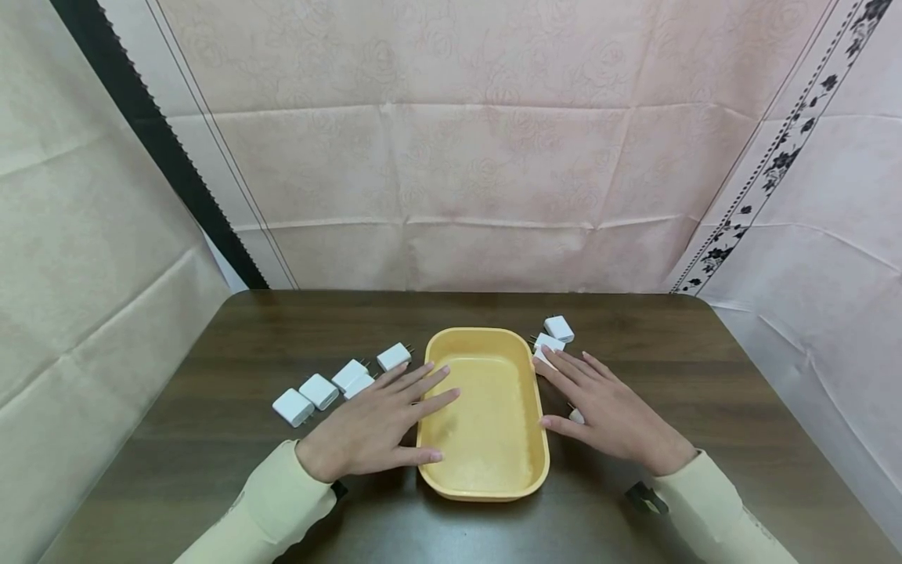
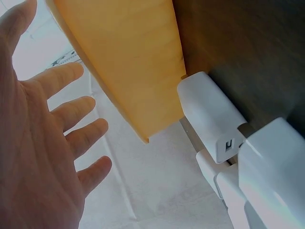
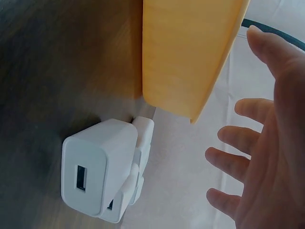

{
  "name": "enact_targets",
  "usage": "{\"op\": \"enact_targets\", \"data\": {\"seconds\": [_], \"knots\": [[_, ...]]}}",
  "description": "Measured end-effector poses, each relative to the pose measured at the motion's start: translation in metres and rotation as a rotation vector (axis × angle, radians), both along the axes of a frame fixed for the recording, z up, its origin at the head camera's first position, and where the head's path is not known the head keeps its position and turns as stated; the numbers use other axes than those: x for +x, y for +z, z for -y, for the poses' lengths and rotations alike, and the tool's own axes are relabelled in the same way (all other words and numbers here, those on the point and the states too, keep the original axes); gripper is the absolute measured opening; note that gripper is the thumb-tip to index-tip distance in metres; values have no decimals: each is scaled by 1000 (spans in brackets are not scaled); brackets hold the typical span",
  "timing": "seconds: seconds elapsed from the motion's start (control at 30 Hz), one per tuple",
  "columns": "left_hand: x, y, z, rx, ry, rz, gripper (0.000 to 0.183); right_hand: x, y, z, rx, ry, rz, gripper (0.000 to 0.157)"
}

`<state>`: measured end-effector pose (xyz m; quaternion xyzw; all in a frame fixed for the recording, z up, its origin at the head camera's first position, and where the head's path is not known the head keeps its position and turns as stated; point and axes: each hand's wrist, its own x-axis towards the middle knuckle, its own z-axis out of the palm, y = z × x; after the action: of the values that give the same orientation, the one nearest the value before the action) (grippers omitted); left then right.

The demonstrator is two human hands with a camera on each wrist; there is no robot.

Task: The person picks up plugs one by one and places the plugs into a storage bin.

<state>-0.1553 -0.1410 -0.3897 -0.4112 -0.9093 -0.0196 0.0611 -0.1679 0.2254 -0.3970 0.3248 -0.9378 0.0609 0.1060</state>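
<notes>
A yellow rectangular tray (image 1: 486, 423) with rounded corners stands on the table, its inside bare. My left hand (image 1: 380, 423) hovers over its left rim, fingers spread and straight. On the other side my right hand (image 1: 606, 407) is held near the right rim, also with fingers extended. Neither hand holds anything; in the left wrist view the fingers stay apart from the tray wall (image 2: 128, 52). White USB charger plugs lie on both sides: several, such as one charger (image 1: 292, 407), at the left, and several, such as another charger (image 1: 559, 328), at the right, partly hidden by my hand.
The dark wooden table (image 1: 232, 486) has rounded far corners. Behind it hangs a pale patterned cloth (image 1: 493, 172), with more cloth at both sides. A charger (image 2: 209, 114) lies close against the tray's left side.
</notes>
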Motion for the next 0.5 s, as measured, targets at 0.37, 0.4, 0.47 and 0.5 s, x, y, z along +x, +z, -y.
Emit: {"op": "enact_targets", "data": {"seconds": [0.37, 0.4, 0.47, 0.5], "knots": [[0, -2, 1, 11, 2, -8, 75, -5, -3, -7, -21, -20, 4, 70], [0, -1, 1, 11, 2, -8, 74, -6, -3, -8, -21, -23, 11, 70], [0, -2, 0, 12, -2, -17, 74, -7, -4, -10, -17, -32, 22, 71], [0, -1, 0, 12, -4, -22, 74, -8, -4, -10, -17, -36, 29, 71]]}}
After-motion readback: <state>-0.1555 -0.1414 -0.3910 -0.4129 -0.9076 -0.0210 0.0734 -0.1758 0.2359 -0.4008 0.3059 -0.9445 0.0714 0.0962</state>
